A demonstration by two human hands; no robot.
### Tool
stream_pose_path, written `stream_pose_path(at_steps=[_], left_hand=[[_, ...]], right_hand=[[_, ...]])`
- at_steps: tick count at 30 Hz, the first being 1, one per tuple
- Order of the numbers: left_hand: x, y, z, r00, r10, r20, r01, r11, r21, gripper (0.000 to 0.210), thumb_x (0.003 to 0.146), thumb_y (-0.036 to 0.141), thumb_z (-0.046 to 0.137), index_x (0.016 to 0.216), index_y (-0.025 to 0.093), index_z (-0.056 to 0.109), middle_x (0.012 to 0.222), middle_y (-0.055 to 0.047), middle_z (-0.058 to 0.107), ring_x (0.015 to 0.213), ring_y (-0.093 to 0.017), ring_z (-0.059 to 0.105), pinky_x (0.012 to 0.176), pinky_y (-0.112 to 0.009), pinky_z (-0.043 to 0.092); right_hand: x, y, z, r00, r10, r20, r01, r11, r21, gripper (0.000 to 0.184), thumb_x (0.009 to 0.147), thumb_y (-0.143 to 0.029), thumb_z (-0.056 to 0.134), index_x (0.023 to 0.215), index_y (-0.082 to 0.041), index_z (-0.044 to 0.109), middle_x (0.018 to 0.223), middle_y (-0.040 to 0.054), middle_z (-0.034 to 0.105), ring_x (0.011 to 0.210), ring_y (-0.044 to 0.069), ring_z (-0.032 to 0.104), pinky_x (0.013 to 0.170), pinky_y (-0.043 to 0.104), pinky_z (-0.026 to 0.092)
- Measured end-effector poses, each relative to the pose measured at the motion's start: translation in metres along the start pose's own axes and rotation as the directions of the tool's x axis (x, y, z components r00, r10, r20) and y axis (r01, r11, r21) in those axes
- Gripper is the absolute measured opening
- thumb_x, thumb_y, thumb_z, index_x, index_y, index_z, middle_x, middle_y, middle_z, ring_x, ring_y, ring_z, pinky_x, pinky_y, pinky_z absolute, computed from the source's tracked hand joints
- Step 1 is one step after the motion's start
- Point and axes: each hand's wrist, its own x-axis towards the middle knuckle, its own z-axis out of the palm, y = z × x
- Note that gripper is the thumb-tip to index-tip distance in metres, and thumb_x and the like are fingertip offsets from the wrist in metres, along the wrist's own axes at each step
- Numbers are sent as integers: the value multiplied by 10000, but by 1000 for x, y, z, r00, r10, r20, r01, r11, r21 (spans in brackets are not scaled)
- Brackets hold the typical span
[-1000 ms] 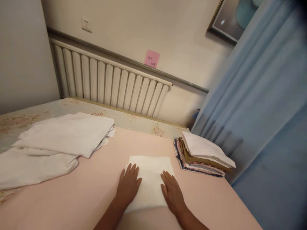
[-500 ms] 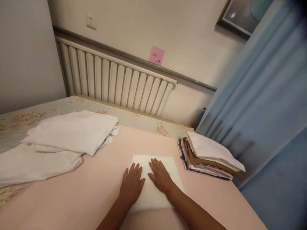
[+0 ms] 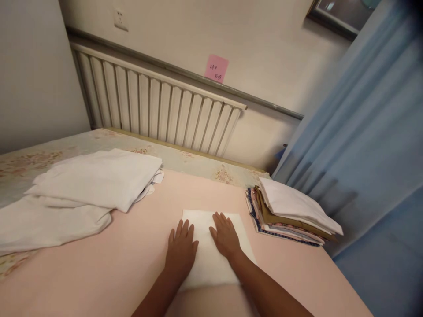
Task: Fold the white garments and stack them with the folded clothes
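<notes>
Your left hand (image 3: 181,253) and right hand (image 3: 227,237) lie flat on the white cloth (image 3: 209,266) — fingers (image 3: 179,228) extended, gripping nothing. Cloth's on the pink sheet (image 3: 125,259) — between white pile (image 3: 99,178) and folded stack (image 3: 297,204).

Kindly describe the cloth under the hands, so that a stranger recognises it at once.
In front of the radiator spreads a pink sheet. There, the left hand and right hand rest upon the white cloth. Unlike the rumpled pile leftward and the colourful stack rightward, it lies thin and flat.
</notes>
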Motion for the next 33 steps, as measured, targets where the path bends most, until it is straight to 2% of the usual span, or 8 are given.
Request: stream_pose_path(at_steps=[2,5,9,12,15,20,25,33], left_hand=[[0,10,-3,998,11,-69,-11,1000,3,469,898,238,373,1332,122,508,1471,-124,417,1408,-307,265,1133,-541,218],[-5,35,-1,986,104,-130,-108,994,-25,466,900,205,366,1346,143,490,1486,-98,399,1419,-276,247,1157,-510,199],[-19,69,14,951,298,-86,-304,951,-63,530,896,228,386,1422,164,385,1518,-69,347,1426,-250,232,1144,-461,270],[-27,77,23,949,310,-55,-313,948,-57,617,890,317,429,1475,185,282,1558,-66,242,1432,-263,212,1131,-478,296],[-27,72,25,968,247,-36,-247,969,1,666,864,274,460,1486,161,247,1564,-76,202,1426,-258,230,1146,-479,272],[-19,57,22,978,208,5,-208,977,47,596,858,293,466,1429,141,382,1507,-86,347,1399,-268,298,1143,-501,269],[-14,38,22,977,209,-37,-206,976,66,535,898,368,415,1392,164,447,1489,-84,388,1397,-275,303,1132,-504,274],[-3,11,27,983,150,-107,-140,986,94,530,930,396,349,1384,144,453,1466,-110,427,1385,-277,326,1121,-495,274]], right_hand=[[0,-1,0,1000,5,-5,-5,1000,-1,462,968,-365,382,1399,-206,429,1444,71,447,1373,249,339,1115,463,275],[-1,0,2,1000,12,-5,-12,1000,-4,460,970,-352,373,1398,-192,431,1443,81,445,1376,249,334,1121,457,260],[-3,5,6,999,-9,38,9,1000,-6,461,983,-332,345,1416,-185,403,1467,67,412,1398,233,289,1128,437,245],[-3,6,6,999,5,51,-4,1000,-10,474,989,-371,340,1421,-184,394,1471,62,406,1407,229,266,1132,438,234],[-2,3,2,998,18,54,-17,1000,-19,468,988,-366,346,1420,-197,400,1471,56,408,1404,221,273,1135,424,226],[-1,-3,-4,999,28,30,-27,998,-50,456,980,-340,350,1406,-196,428,1449,62,439,1385,228,316,1125,423,249],[0,-6,-6,999,42,28,-41,998,-43,457,977,-345,347,1393,-185,446,1440,60,452,1374,234,337,1118,425,269],[0,-6,-5,999,41,13,-40,998,-58,442,973,-329,356,1378,-187,464,1432,58,463,1366,234,354,1115,422,281]])
